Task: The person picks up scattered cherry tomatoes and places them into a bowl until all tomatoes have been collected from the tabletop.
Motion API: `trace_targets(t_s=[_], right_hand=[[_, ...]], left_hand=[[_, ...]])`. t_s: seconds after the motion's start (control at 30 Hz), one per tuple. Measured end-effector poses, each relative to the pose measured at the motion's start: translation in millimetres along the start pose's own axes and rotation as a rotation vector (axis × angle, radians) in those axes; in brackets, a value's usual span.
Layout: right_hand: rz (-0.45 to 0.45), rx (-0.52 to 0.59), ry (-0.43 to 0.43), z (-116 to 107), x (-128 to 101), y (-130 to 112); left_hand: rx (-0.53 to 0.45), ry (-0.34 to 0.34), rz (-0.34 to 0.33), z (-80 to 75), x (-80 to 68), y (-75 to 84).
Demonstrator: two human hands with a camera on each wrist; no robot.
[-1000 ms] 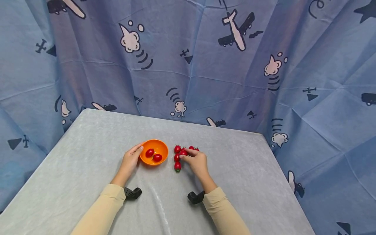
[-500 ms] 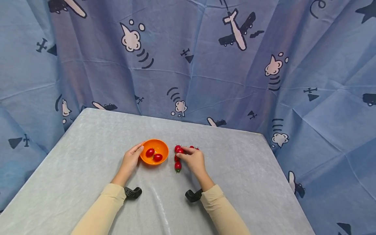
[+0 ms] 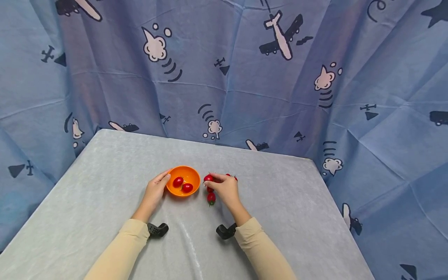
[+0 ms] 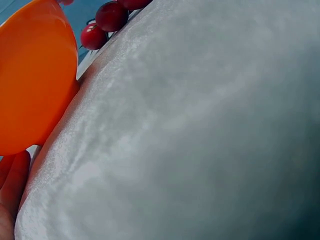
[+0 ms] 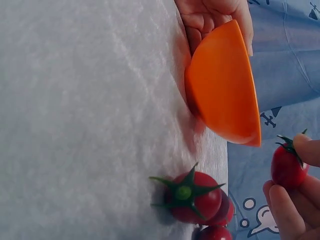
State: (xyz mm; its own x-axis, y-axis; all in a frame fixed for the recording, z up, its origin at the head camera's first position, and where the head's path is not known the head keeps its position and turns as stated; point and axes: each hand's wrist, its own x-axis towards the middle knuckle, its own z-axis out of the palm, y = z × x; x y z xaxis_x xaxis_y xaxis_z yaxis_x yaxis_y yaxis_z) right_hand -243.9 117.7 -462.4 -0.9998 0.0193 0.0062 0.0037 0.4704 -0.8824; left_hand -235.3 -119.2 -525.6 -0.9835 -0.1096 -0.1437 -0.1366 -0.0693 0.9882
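**Inspector A:** Grey cloth-covered counter (image 3: 280,202), backed and flanked by a blue curtain (image 3: 245,85) printed with planes and clouds. Your count?

**Inspector B:** One orange bowl (image 3: 190,175) near the counter's centre, with two tomatoes in the bowl (image 3: 182,185). One held tomato (image 3: 208,178) is lifted off the cloth just at the bowl's 3 o'clock rim. On the cloth, a loose tomato (image 3: 211,198) lies at the bowl's 4 o'clock, one more is partly hidden under the hand, and at least one shows beyond the knuckles. The exact total behind the hand cannot be told.

**Inspector A:** Hands?

**Inspector B:** The left hand (image 3: 155,191) rests against the bowl at 9 o'clock, fingers (image 5: 210,12) relaxed along its wall. The right hand (image 3: 225,188) has thumb and fingertips (image 5: 307,149) pinched on the held tomato.

**Inspector A:** Edges and room?

**Inspector B:** The bowl sits well apart from every counter edge. Bare cloth lies wide at 9, 3 and 6 o'clock, and the curtain closes the far edge at 12.
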Motion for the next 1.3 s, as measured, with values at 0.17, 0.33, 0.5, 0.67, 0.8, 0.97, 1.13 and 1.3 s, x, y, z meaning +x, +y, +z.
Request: trace_targets(t_s=[0.17,0.33,0.5,0.67,0.8,0.97,1.13,1.3], right_hand=[[0.004,0.003,0.006,4,1,-2],[0.009,0.001,-0.017,7,1,-5],[0.017,0.004,-0.032,10,3,-7],[0.028,0.028,-0.039,13,2,-11],[0.025,0.031,-0.053,16,1,-15],[0.039,0.041,-0.067,18,1,-17],[0.031,0.048,-0.073,20,2,-20],[0.007,0.072,-0.101,24,3,-23]], left_hand=[[0.006,0.003,-0.003,0.6,0.2,0.1],[0.005,0.003,-0.004,0.6,1.5,-1.5],[0.014,0.007,-0.004,0.8,1.2,-1.9],[0.025,0.012,0.000,1.0,0.1,-1.3],[0.017,0.011,0.002,1.3,0.5,-1.3],[0.024,0.013,-0.003,0.8,1.2,-2.7],[0.033,0.010,-0.003,1.0,1.5,-2.8],[0.037,0.006,0.003,0.6,1.1,-2.4]])
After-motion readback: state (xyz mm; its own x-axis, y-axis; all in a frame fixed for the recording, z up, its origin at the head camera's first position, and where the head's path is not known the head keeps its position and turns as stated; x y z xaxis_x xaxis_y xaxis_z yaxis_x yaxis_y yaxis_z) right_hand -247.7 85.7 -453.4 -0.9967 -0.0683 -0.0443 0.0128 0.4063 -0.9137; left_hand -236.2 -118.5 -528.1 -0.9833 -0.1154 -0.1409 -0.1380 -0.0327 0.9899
